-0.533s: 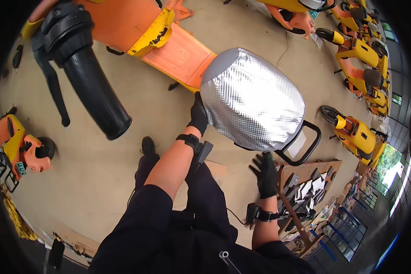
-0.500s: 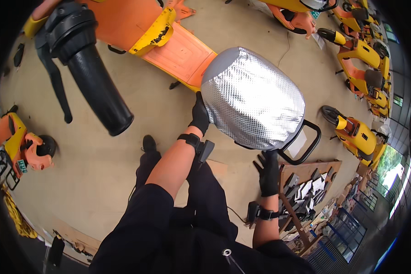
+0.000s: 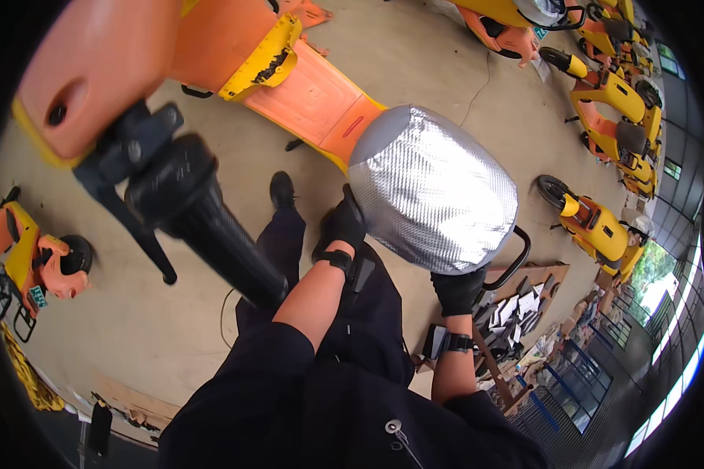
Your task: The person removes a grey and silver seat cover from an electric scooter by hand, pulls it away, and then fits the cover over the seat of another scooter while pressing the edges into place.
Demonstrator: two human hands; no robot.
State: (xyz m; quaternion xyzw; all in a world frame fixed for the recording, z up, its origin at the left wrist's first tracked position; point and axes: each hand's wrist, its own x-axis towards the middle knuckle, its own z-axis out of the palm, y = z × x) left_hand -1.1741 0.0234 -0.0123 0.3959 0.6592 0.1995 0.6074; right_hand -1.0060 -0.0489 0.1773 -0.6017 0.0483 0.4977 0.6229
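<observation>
A scooter seat [image 3: 438, 195] wears a silver quilted cover with a plain grey front panel. It sits behind the orange footboard [image 3: 313, 98] of an orange and yellow scooter. My left hand [image 3: 343, 227], in a black glove, is closed against the seat's near front edge, its fingertips partly hidden by the seat. Also gloved in black, my right hand [image 3: 457, 293] grips the near rear edge, fingers tucked beneath the cover's rim and out of sight. Beside that hand curves the black rear grab rail [image 3: 516, 262].
The scooter's black handlebar grip [image 3: 227, 230] and brake lever [image 3: 137, 230] jut out at front left. Another scooter [image 3: 602, 234] stands to the right, and one [image 3: 35, 246] at far left. A wooden crate [image 3: 551, 277] of dark parts and papers lies near my right arm.
My right hand has gone from open below the seat to its rear edge. My left hand has moved slightly nearer me. The handlebar has swung toward me, and my left foot has shifted.
</observation>
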